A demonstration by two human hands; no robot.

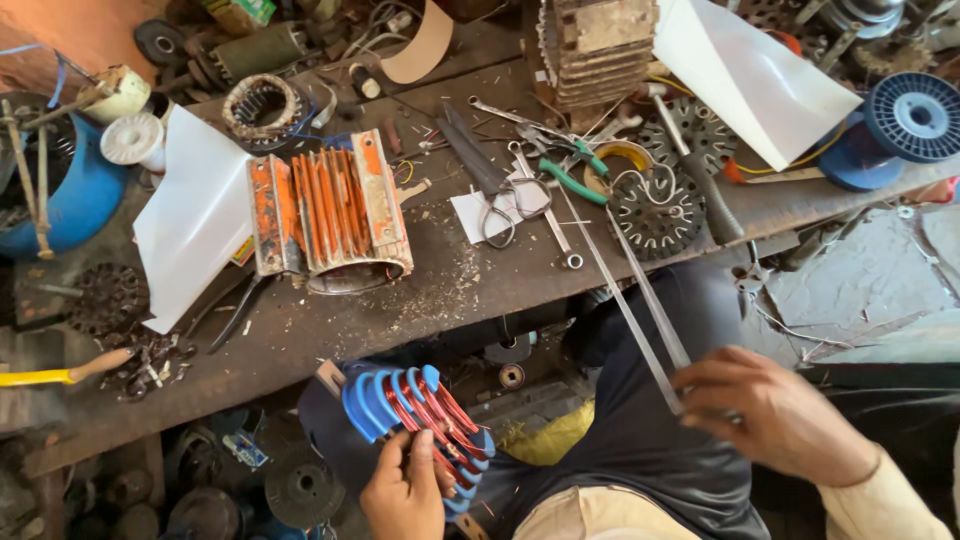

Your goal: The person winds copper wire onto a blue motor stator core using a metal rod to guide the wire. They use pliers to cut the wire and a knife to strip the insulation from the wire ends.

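My left hand (405,492) grips a blue plastic winding former (400,400) with several red copper wire coils on it, held low over my lap. My right hand (770,412) pinches the near ends of two long clear strips (630,290) that reach up onto the workbench. An orange finned motor housing (330,212) lies on the bench ahead, apart from both hands.
The wooden workbench (450,290) carries scissors (505,205), green-handled pliers (570,175), a wrench (550,225), round slotted metal discs (655,215), white paper sheets (195,215) and blue spools (915,115). A yellow-handled tool (60,372) lies at the left. Motor parts sit under the bench.
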